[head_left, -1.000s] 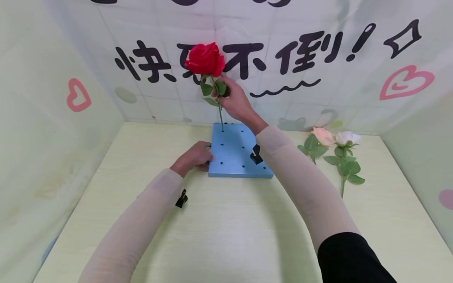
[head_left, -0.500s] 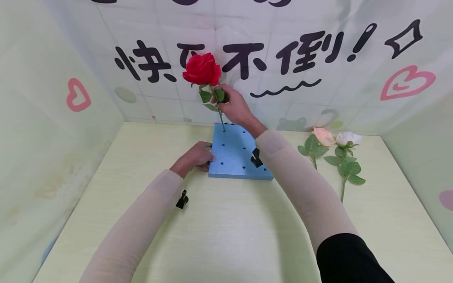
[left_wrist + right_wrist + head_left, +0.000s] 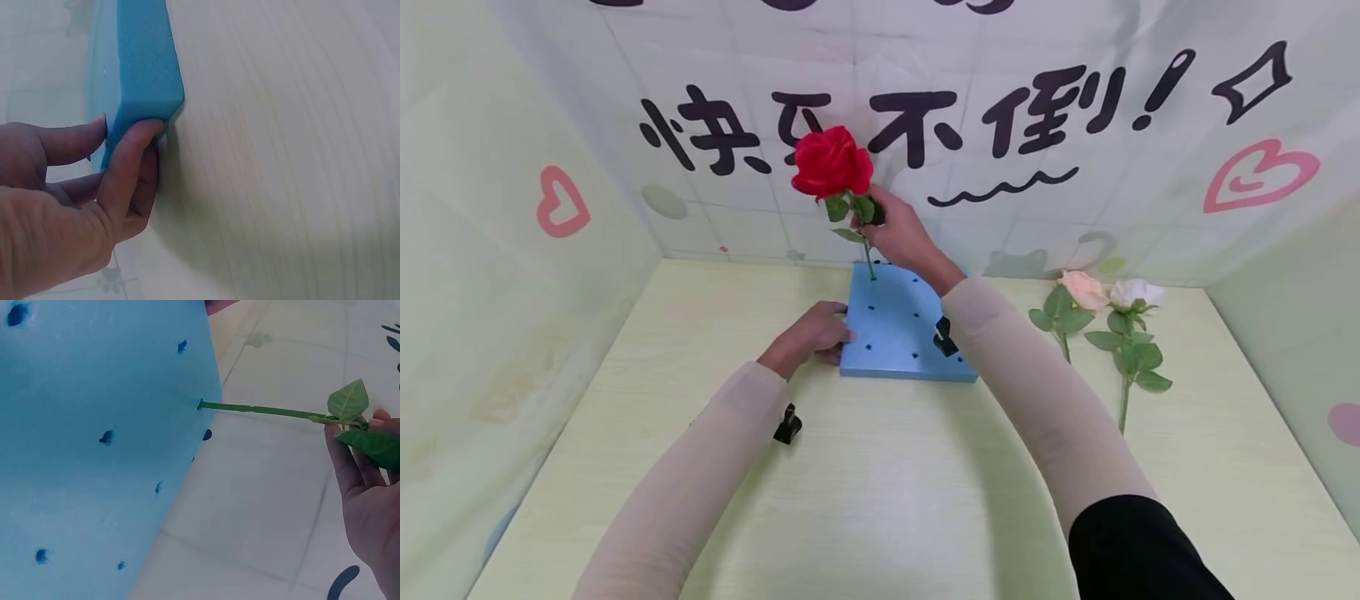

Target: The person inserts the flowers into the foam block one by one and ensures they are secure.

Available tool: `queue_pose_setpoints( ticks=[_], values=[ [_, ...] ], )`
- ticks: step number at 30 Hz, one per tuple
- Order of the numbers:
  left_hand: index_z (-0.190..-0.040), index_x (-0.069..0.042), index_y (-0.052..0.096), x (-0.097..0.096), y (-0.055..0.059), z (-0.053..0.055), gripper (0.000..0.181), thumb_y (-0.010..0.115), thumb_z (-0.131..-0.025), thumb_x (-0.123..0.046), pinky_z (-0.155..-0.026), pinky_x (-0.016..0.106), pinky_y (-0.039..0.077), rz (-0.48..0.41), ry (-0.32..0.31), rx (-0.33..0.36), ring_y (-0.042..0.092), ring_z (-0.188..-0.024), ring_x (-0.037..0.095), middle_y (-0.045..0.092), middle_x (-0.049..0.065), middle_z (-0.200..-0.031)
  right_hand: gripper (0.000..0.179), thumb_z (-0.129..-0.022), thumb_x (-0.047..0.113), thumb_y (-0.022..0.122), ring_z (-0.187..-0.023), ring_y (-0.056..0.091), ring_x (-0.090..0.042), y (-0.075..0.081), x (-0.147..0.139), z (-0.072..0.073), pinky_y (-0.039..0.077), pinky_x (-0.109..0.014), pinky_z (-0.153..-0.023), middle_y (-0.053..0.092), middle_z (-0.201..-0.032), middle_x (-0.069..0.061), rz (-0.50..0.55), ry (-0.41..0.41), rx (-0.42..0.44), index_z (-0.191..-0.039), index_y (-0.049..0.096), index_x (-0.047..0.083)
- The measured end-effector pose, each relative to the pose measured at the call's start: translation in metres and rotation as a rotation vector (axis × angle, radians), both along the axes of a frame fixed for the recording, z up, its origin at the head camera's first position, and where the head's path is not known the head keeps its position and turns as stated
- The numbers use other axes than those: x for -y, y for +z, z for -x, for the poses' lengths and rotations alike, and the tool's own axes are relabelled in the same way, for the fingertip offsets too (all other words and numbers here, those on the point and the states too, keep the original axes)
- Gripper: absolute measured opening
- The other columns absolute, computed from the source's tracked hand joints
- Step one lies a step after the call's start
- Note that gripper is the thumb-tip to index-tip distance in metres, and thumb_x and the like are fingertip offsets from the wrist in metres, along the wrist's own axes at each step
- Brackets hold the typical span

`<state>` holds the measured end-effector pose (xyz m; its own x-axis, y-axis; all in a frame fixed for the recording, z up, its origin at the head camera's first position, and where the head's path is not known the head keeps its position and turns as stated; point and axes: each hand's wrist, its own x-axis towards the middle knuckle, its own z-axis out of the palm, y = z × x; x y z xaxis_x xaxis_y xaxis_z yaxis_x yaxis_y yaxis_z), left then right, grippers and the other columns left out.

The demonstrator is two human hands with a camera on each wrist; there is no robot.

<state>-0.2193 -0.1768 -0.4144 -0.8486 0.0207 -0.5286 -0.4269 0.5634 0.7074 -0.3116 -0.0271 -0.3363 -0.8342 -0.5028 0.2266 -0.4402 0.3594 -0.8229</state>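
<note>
A red artificial rose point(image 3: 832, 162) stands over the far left corner of a blue foam board point(image 3: 891, 325) dotted with holes. Its green stem point(image 3: 262, 410) enters one of those holes, as the right wrist view shows. My right hand point(image 3: 898, 229) pinches the stem among the leaves, below the bloom. My left hand point(image 3: 814, 331) grips the board's left edge; in the left wrist view the thumb lies on the top face and the fingers curl along the side point(image 3: 147, 75). Part of the board is hidden behind the right forearm.
On the table's right side lie a peach rose point(image 3: 1082, 290) and a white rose point(image 3: 1137, 293) with leafy stems. A printed cloth wall point(image 3: 737, 225) rises close behind the board, and more cloth closes off both sides. A black clip point(image 3: 787, 423) hangs by the left sleeve.
The red rose has come down as its stem slid deeper into the hole, and my right hand has lowered with it. My left hand keeps its place on the board.
</note>
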Motion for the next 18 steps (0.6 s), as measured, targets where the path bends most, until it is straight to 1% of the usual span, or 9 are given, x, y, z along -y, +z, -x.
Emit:
queue_pose_setpoints(
  ticks=[4,8,10,13,18],
  values=[
    [-0.153,-0.005,0.027,-0.0006,-0.0003,-0.0004,0.063,0.055,-0.096,-0.004,-0.062,0.032,0.06,0.0,0.002,0.002,0.065,-0.066,0.02,0.064,0.022,-0.104,0.029,-0.096,0.003,0.057,-0.109,0.051,-0.019,-0.0035,-0.0047,0.002,0.052,-0.029,-0.091,0.06,-0.109,-0.006,0.028,-0.035,0.041,-0.123,0.052,0.011],
    [-0.153,-0.005,0.027,-0.0019,-0.0003,-0.0004,0.064,0.055,-0.096,-0.004,-0.06,0.031,0.059,-0.007,0.01,0.012,0.063,-0.062,0.019,0.064,0.021,-0.101,0.028,-0.096,0.002,0.056,-0.107,0.052,-0.019,-0.0049,-0.0056,0.0012,0.053,-0.029,-0.087,0.061,-0.108,-0.007,0.054,-0.021,0.058,-0.123,0.052,0.01],
    [-0.153,-0.005,0.027,-0.0031,0.0001,-0.0002,0.064,0.055,-0.096,-0.004,-0.061,0.032,0.059,-0.007,0.016,0.017,0.063,-0.062,0.019,0.063,0.021,-0.102,0.027,-0.096,0.002,0.055,-0.105,0.054,-0.019,-0.0057,-0.0052,0.0007,0.053,-0.029,-0.085,0.062,-0.107,-0.007,0.061,-0.013,0.051,-0.122,0.052,0.009],
    [-0.153,-0.005,0.027,-0.0047,0.0011,0.0001,0.064,0.056,-0.096,-0.004,-0.062,0.032,0.06,0.003,0.019,0.018,0.064,-0.062,0.019,0.062,0.021,-0.105,0.028,-0.096,0.001,0.055,-0.104,0.056,-0.019,-0.0057,-0.0046,0.0,0.053,-0.028,-0.086,0.063,-0.107,-0.008,0.06,-0.015,0.03,-0.122,0.053,0.008],
    [-0.153,-0.004,0.027,-0.0056,0.0035,-0.0001,0.063,0.055,-0.096,-0.003,-0.063,0.033,0.06,0.011,0.018,0.02,0.065,-0.062,0.019,0.063,0.023,-0.11,0.032,-0.094,0.002,0.058,-0.109,0.055,-0.02,-0.0026,-0.0035,-0.0016,0.052,-0.028,-0.092,0.061,-0.115,-0.008,0.017,-0.029,-0.015,-0.126,0.054,0.009]
  ],
)
